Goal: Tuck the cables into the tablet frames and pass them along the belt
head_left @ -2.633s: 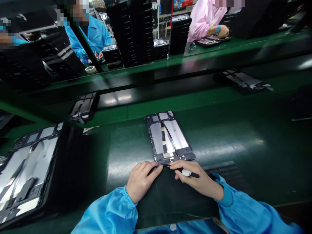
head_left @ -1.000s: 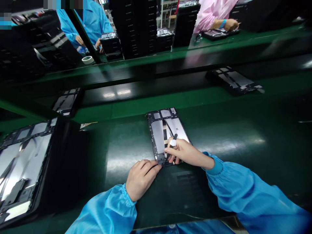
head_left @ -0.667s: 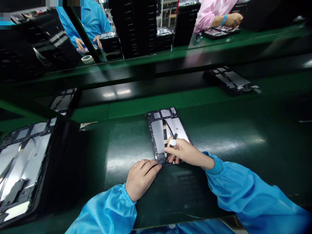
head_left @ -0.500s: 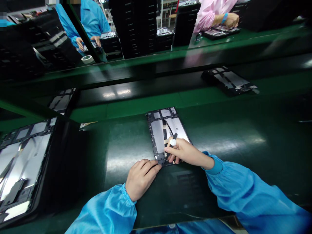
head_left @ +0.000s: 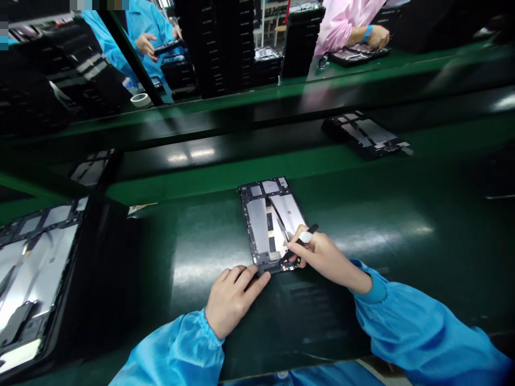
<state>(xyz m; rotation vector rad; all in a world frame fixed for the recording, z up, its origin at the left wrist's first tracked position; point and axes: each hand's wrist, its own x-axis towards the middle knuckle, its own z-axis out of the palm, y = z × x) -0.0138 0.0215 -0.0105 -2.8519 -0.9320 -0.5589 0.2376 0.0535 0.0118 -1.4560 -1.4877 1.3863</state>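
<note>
An opened tablet point(head_left: 257, 214) with silver plates, a dark frame and a ribbon cable lies on the green bench in front of me. At its near left corner, my left hand point(head_left: 233, 300) grips the edge, thumb on the near side and fingers close together. Over the near right part, my right hand point(head_left: 322, 257) is closed around slim black tweezers point(head_left: 290, 254), whose tip points down at the tablet's lower strip. Something white point(head_left: 306, 237) wraps a finger or the tool there; I cannot tell which.
A tall black stack topped by another opened tablet point(head_left: 40, 268) stands at left. More tablets point(head_left: 370, 134) lie at the back right. Beyond a green ledge point(head_left: 225, 107) sit a tape roll point(head_left: 140, 100) and black stacks; co-workers in blue and pink sleeves handle devices there.
My right hand has shifted slightly right and the tweezers now tilt lower, uncovering more of the ribbon cable. My left hand stays at the corner. The blue-sleeved co-worker has raised a dark device.
</note>
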